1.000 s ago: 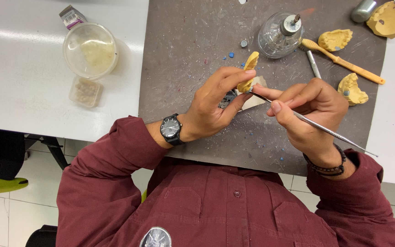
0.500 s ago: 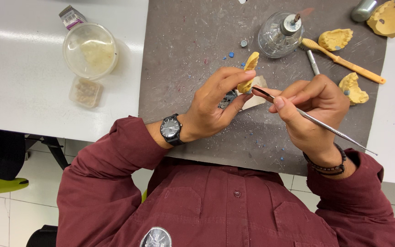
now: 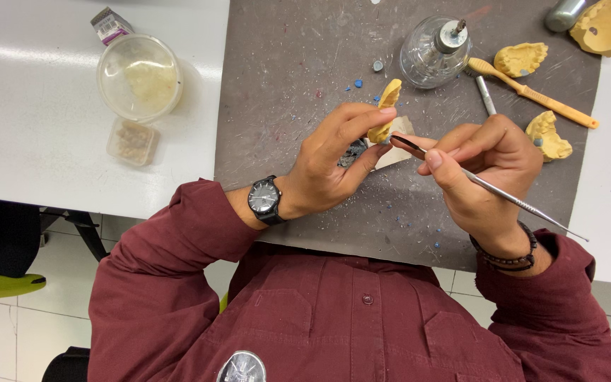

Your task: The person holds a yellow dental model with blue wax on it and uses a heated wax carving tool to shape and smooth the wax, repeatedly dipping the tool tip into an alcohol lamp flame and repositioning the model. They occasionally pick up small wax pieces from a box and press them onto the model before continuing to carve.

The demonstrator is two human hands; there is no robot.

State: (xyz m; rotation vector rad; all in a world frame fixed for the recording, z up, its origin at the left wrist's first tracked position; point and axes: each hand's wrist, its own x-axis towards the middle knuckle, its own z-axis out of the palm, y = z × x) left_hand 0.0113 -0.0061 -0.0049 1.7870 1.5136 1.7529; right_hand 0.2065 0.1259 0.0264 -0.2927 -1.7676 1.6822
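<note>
Slim metal tool [image 3: 489, 187], pinched by right hand [image 3: 486, 166], has reached left hand's [image 3: 330, 166] gripped yellow plaster cast [image 3: 385, 113].

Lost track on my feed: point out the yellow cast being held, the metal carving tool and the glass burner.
yellow cast [image 3: 378, 132], head view, lower end between the left fingers.
metal carving tool [image 3: 503, 193], head view, mid shaft.
glass burner [image 3: 429, 55], head view, glass body.

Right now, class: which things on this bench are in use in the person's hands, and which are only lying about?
In use:
left hand holding a yellow dental cast
right hand holding a thin metal carving tool, tip at the cast

Lying about:
glass spirit lamp
round plastic tub
small clear box
orange-handled tool
two loose yellow casts
</note>
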